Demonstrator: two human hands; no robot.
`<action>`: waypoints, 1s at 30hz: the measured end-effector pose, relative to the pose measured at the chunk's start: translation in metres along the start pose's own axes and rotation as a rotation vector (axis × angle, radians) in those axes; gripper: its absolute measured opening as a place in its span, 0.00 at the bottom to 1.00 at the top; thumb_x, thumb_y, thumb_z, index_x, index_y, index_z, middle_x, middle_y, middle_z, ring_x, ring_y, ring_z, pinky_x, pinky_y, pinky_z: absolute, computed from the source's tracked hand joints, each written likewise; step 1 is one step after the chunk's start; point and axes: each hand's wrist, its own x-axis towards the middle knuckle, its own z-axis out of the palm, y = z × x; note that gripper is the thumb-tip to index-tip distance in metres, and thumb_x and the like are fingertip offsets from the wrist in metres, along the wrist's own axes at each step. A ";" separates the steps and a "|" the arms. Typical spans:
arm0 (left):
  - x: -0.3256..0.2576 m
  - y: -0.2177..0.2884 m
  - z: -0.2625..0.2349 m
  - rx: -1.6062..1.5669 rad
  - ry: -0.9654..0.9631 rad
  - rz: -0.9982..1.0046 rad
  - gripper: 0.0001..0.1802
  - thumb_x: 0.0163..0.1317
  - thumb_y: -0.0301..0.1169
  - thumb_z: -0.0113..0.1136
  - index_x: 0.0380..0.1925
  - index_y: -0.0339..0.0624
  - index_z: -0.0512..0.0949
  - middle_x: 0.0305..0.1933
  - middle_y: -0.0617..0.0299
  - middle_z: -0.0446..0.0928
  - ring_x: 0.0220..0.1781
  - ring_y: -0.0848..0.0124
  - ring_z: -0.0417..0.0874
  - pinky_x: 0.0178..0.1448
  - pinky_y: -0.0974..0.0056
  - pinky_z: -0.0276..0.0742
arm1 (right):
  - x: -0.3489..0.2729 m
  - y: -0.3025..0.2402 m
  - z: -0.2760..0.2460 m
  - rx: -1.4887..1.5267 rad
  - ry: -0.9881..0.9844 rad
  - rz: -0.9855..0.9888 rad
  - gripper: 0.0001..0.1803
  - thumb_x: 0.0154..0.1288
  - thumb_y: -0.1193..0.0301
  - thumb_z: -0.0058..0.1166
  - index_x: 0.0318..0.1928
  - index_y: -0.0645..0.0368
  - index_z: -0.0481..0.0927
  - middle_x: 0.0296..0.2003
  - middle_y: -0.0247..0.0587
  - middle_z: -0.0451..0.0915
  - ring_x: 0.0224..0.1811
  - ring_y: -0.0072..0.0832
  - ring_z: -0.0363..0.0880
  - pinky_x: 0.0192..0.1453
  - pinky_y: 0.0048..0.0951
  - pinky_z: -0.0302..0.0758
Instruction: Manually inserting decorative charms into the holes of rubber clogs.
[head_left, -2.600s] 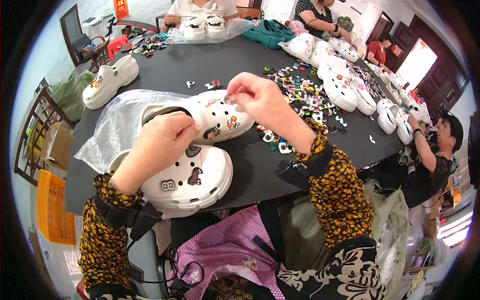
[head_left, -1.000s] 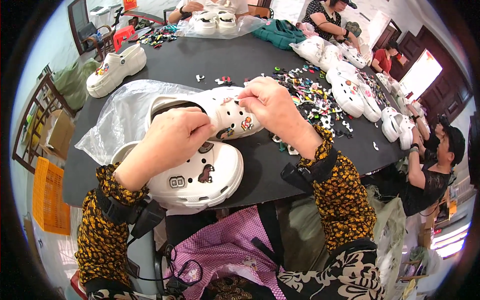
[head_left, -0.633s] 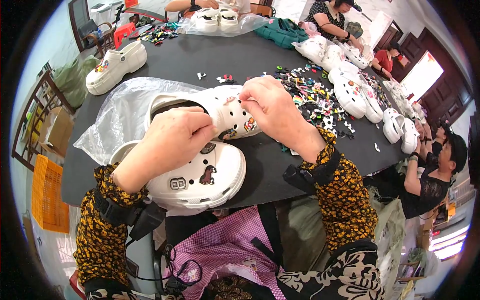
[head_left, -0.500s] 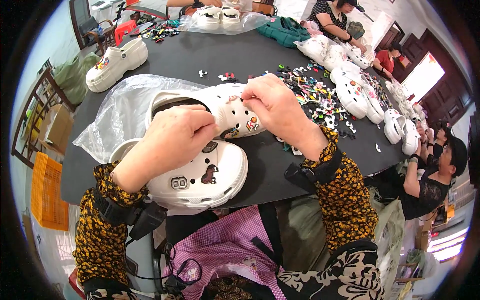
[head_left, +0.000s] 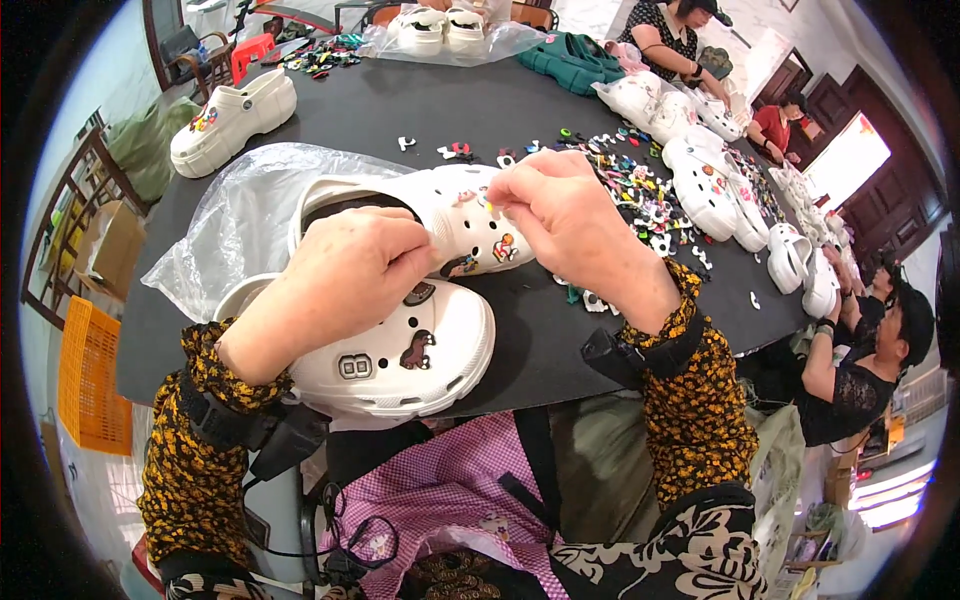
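Observation:
Two white clogs lie side by side before me. The farther clog has holes and several colourful charms on its toe. My right hand is closed in a pinch over that toe, with a small yellowish bit, apparently a shoe charm, at its fingertips. My left hand is closed too, its fingertips against the near side of the same toe; what they hold, if anything, is hidden. Below it sits the nearer clog, bearing a brown horse charm and a grey square one. My left hand partly covers both clogs.
Clear plastic wrap lies under the clogs. Another white clog stands at far left. A heap of loose charms spreads to the right, beside more white clogs. Green clogs sit at the back. Other people work around the black table.
My right hand has shifted slightly right, and a yellowish bit now shows at its fingertips. My left hand and the two clogs stay nearly in place.

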 end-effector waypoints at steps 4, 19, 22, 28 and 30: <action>0.001 -0.001 -0.001 -0.014 -0.014 -0.014 0.10 0.57 0.30 0.57 0.22 0.33 0.74 0.22 0.50 0.71 0.27 0.53 0.75 0.33 0.56 0.70 | 0.000 -0.005 0.000 -0.050 -0.039 -0.059 0.10 0.52 0.78 0.52 0.37 0.56 0.79 0.30 0.39 0.78 0.39 0.38 0.76 0.51 0.37 0.67; 0.008 -0.005 0.003 -0.105 -0.040 0.046 0.11 0.54 0.26 0.58 0.18 0.30 0.71 0.18 0.50 0.67 0.23 0.54 0.71 0.30 0.56 0.67 | 0.008 -0.012 0.015 -0.108 -0.164 -0.140 0.11 0.47 0.81 0.52 0.34 0.57 0.75 0.29 0.38 0.76 0.39 0.40 0.74 0.55 0.38 0.64; 0.010 -0.006 0.003 -0.112 -0.057 0.024 0.11 0.53 0.26 0.58 0.17 0.30 0.71 0.18 0.50 0.68 0.22 0.54 0.71 0.29 0.56 0.67 | 0.012 -0.010 0.020 -0.098 -0.153 -0.155 0.10 0.47 0.81 0.52 0.33 0.58 0.74 0.29 0.39 0.76 0.39 0.40 0.74 0.54 0.37 0.65; 0.012 -0.008 0.004 -0.111 -0.058 0.045 0.11 0.53 0.25 0.57 0.17 0.30 0.71 0.18 0.49 0.69 0.22 0.54 0.72 0.29 0.56 0.68 | 0.020 -0.011 0.022 -0.115 -0.139 -0.189 0.09 0.47 0.79 0.53 0.32 0.61 0.74 0.27 0.44 0.77 0.38 0.40 0.76 0.55 0.37 0.66; 0.013 -0.009 0.005 -0.106 -0.054 0.064 0.11 0.52 0.25 0.57 0.16 0.30 0.70 0.18 0.49 0.69 0.21 0.54 0.72 0.28 0.56 0.67 | 0.021 -0.008 0.023 -0.130 -0.146 -0.201 0.10 0.46 0.77 0.54 0.33 0.63 0.74 0.26 0.46 0.78 0.38 0.40 0.79 0.57 0.38 0.66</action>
